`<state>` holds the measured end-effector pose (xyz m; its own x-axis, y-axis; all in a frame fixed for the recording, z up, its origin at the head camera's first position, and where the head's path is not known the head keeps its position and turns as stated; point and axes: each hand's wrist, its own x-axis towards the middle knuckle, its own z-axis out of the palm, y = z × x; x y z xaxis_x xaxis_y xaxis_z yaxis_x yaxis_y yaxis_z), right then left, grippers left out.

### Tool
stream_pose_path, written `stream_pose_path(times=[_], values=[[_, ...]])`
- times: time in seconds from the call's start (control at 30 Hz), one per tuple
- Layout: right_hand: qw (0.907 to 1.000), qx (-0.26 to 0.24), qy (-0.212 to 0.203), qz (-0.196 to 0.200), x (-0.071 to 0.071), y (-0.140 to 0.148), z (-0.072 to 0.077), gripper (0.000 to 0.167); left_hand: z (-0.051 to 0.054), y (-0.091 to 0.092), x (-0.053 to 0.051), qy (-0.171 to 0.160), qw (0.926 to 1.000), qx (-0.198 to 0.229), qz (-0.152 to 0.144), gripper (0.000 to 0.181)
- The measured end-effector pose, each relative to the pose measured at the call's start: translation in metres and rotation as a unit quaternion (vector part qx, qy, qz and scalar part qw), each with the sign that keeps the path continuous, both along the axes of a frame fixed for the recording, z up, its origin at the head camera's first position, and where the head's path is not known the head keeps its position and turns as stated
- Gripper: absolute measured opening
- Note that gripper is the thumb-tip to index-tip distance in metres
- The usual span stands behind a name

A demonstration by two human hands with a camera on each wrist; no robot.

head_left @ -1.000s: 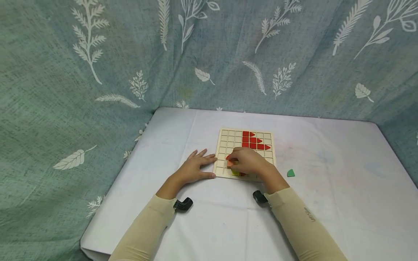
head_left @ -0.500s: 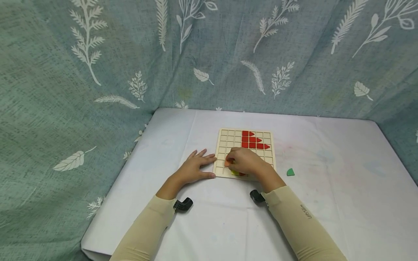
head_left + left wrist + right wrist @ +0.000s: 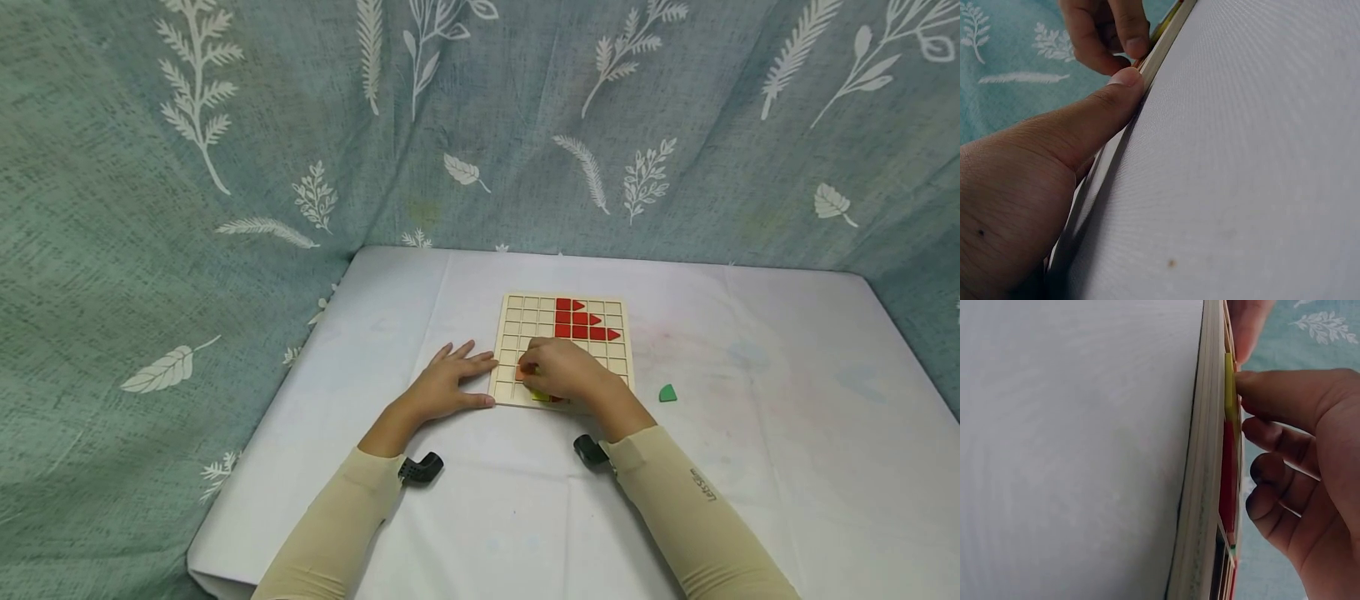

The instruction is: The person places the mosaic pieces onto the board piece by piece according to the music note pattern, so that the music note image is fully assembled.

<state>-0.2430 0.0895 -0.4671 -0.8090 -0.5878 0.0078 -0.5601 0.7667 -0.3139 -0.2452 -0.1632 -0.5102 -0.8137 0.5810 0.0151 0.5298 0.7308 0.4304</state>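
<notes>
A light wooden grid board [image 3: 512,327] lies flat on the table. My left hand [image 3: 442,389] rests beside its left edge with fingers spread; in the left wrist view the thumb [image 3: 1107,106] touches the board's side. Over the lower left squares, my right hand [image 3: 567,369] pinches a small orange piece [image 3: 519,375] down at the board, partly covered by the fingertips. Just below that hand, a yellow piece [image 3: 539,397] sits in the bottom rows. The right wrist view shows the yellow piece from the side, with a red piece [image 3: 1227,478] along the same edge.
Red square and pointed pieces [image 3: 580,332] form three rows in the board's upper right. A green rounded piece [image 3: 667,393] lies on the white tablecloth [image 3: 720,467] to the right. Behind the table hangs a green-blue leaf-patterned curtain [image 3: 525,83].
My right hand has shifted slightly left with the orange piece, which now lies lower and further left at the grid. The left hand has stayed in place.
</notes>
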Motion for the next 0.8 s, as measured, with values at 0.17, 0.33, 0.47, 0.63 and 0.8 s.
stream_pose_path(times=[0.17,0.33,0.47,0.63,0.8], values=[[0.9999,0.006,-0.009,-0.006,0.000,0.000,0.000,0.024,0.000,0.001,0.000,0.000,1.0000,0.003,-0.003,0.088],[0.9999,0.005,-0.013,-0.007,0.000,0.001,0.002,0.024,-0.001,0.002,-0.001,0.002,1.0000,0.002,-0.003,0.088],[0.9999,-0.002,-0.013,-0.006,0.001,0.003,0.002,0.024,-0.002,0.003,-0.002,0.001,1.0000,0.005,-0.004,0.088],[0.9993,-0.028,-0.019,-0.014,0.004,0.010,0.004,0.018,-0.003,0.003,-0.002,0.002,1.0000,0.001,-0.003,0.088],[0.9987,-0.038,-0.024,-0.025,0.008,0.020,0.008,0.015,-0.002,0.001,-0.001,0.005,1.0000,0.004,0.001,0.087]])
